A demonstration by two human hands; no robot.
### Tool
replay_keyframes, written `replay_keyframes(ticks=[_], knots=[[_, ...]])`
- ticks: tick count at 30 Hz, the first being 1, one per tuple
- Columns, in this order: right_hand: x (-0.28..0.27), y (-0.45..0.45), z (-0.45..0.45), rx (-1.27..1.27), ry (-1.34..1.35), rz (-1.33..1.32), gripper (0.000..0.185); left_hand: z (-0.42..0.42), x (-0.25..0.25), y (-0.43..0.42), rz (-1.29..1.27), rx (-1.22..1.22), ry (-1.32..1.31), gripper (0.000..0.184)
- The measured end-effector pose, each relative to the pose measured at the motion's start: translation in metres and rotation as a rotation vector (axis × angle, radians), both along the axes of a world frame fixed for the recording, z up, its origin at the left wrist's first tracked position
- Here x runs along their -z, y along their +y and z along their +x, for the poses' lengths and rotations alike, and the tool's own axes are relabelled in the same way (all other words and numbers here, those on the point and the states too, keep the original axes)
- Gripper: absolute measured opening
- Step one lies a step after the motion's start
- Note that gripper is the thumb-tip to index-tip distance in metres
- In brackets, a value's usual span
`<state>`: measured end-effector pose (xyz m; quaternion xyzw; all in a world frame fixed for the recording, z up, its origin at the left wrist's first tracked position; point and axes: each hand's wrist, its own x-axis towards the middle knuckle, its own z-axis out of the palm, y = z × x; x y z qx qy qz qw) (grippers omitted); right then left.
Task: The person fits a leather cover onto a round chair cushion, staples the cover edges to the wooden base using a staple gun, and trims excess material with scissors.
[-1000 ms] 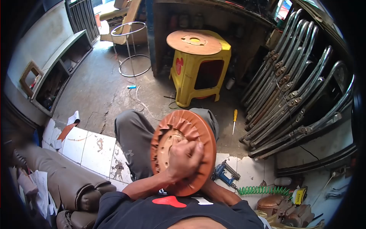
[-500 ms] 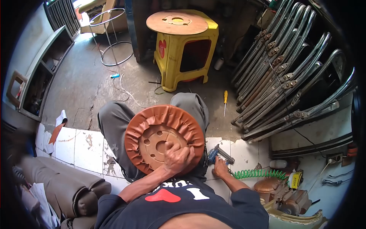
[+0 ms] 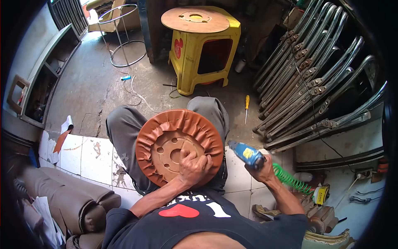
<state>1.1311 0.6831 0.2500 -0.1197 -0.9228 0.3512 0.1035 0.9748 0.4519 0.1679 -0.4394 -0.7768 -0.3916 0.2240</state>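
A round seat (image 3: 143, 145) lies on my lap with its underside up; reddish-brown vinyl is pleated around a wooden disc that has several holes. My left hand (image 3: 192, 168) is closed on the gathered edge of the vinyl cover, at the lower right of the disc. Off to the right, my right hand (image 3: 261, 168) grips a blue air staple gun (image 3: 247, 155) with a yellow label. The gun is held up, apart from the seat, its nose toward the seat's right rim. A green coiled hose (image 3: 290, 178) trails from it.
Ahead stands a yellow plastic stool (image 3: 186, 62) with a wooden disc (image 3: 174, 20) on top. A yellow screwdriver (image 3: 247, 106) lies on the floor. Folded metal chair frames (image 3: 306, 74) lean at the right. A rolled brown sheet (image 3: 74, 199) is at the left, a metal ring frame (image 3: 127, 41) farther back.
My right hand has lifted the staple gun off the tiled floor and turned it toward the seat. My left hand keeps its grip on the vinyl edge.
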Motion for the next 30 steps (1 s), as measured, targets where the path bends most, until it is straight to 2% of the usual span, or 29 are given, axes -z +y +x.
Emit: replay_keyframes(ticks=[1,3,4,7,12,14,17,18,19,21,24,30], knots=[[-0.039,-0.013,-0.009,-0.091,-0.055,0.085,0.042,0.0,-0.001,-0.002,-0.007,0.005,-0.001,0.03],[-0.052,-0.019,-0.017,-0.308,0.09,0.236,0.051,-0.001,-0.005,0.0,-0.003,0.007,0.007,0.028],[-0.058,-0.02,-0.019,-0.348,-0.013,0.292,0.056,0.0,-0.006,0.001,0.006,0.01,0.005,0.028],[-0.054,-0.024,-0.026,-0.393,-0.082,0.372,0.055,-0.002,-0.007,0.002,0.03,0.003,-0.002,0.033],[-0.049,-0.028,-0.037,-0.392,-0.051,0.38,0.047,0.001,0.001,0.001,-0.008,-0.003,-0.028,0.026],[-0.053,-0.034,-0.04,-0.362,-0.203,0.414,0.041,-0.001,0.0,0.0,-0.017,-0.001,-0.03,0.026],[-0.052,-0.033,-0.04,-0.37,-0.155,0.362,0.037,-0.002,-0.004,0.001,-0.013,0.005,-0.008,0.026],[-0.046,-0.03,-0.038,-0.37,-0.128,0.366,0.037,-0.003,-0.005,0.002,0.003,-0.009,-0.022,0.029],[-0.046,-0.029,-0.035,-0.382,-0.229,0.387,0.04,-0.003,-0.005,0.003,0.019,-0.023,-0.035,0.031],[-0.045,-0.032,-0.029,-0.371,-0.139,0.31,0.041,-0.005,-0.005,0.004,0.012,-0.029,-0.026,0.031],[-0.036,-0.039,-0.023,-0.334,-0.116,0.346,0.04,-0.003,-0.003,0.003,0.013,-0.003,-0.043,0.031],[-0.04,-0.048,-0.023,-0.263,-0.198,0.283,0.037,-0.004,-0.001,0.0,-0.029,-0.022,-0.049,0.033]])
